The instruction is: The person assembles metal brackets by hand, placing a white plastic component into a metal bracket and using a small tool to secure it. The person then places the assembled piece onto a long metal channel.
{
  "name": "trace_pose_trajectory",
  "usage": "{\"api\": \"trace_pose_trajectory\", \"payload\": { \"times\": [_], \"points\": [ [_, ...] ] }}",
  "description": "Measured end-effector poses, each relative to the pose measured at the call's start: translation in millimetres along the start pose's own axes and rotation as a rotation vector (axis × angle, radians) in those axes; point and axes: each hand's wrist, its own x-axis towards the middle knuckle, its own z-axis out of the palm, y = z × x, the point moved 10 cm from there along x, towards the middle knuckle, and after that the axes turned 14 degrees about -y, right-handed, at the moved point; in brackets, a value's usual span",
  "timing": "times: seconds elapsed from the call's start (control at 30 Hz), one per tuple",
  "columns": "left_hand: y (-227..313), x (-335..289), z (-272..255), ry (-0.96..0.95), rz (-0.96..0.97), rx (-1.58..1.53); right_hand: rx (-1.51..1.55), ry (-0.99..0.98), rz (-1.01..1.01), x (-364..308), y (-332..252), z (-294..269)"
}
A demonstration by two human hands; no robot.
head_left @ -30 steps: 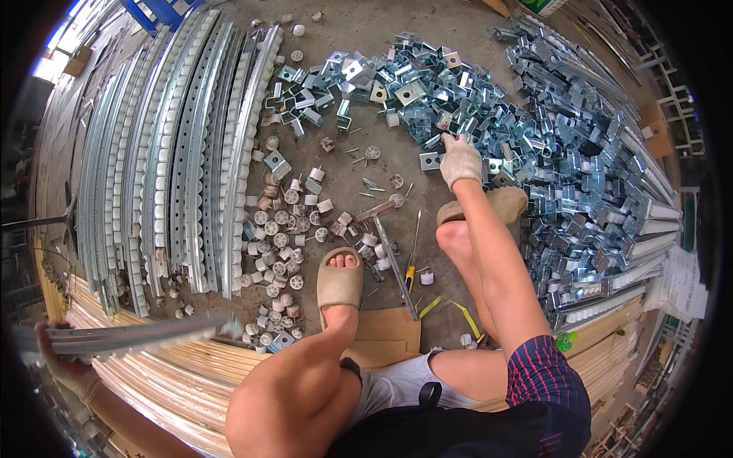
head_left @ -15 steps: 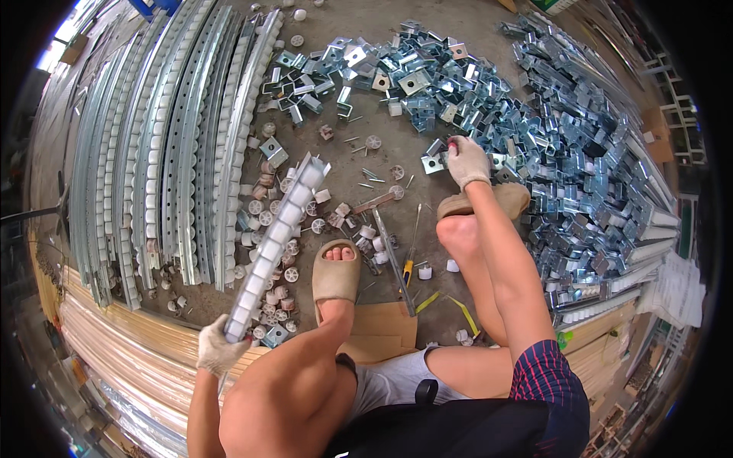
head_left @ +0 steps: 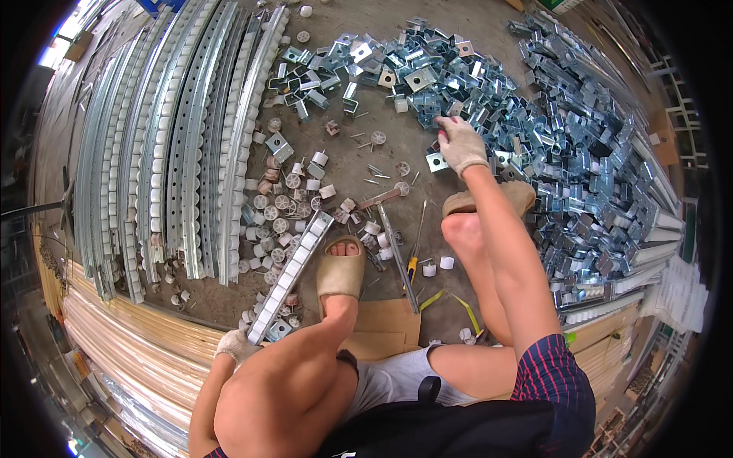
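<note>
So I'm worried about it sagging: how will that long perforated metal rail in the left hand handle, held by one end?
The perforated metal rail looks like folded galvanised channel, so it probably stays stiff. The gloved left hand grips only its near end, so it may feel tip-heavy and want to swing. Its far end lies among white plastic rollers, which would likely scatter or roll if swept.

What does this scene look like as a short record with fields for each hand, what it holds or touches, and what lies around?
Left hand: gloved left hand grips the near end of a long perforated grey metal rail with white rollers
Right hand: gloved right hand reaches into the heap of shiny zinc-plated metal brackets, fingers on one square bracket; grip unclear
Feet: tan slide sandals
Floor left: rows of long perforated metal rails
Floor middle: scattered small white plastic wheels, yellow-handled screwdriver
Under the person: flat brown cardboard sheet
</note>
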Motion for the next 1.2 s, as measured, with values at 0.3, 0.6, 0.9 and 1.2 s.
{"api": "trace_pose_trajectory", "payload": {
  "times": [0.3,0.6,0.9,1.2],
  "points": [
    [-61,0,-167,0.290,-0.605,0.475,0.010,-0.188,0.346,33,-8,4],
    [78,53,-245,0.806,-0.403,0.572,-0.110,-0.204,0.304,3,-8,12],
    [72,62,-235,0.795,-0.296,0.457,0.012,-0.220,0.229,-45,-3,13],
    [73,63,-238,0.772,-0.292,0.401,0.131,0.070,-0.164,29,-126,-10]
  ]
}}
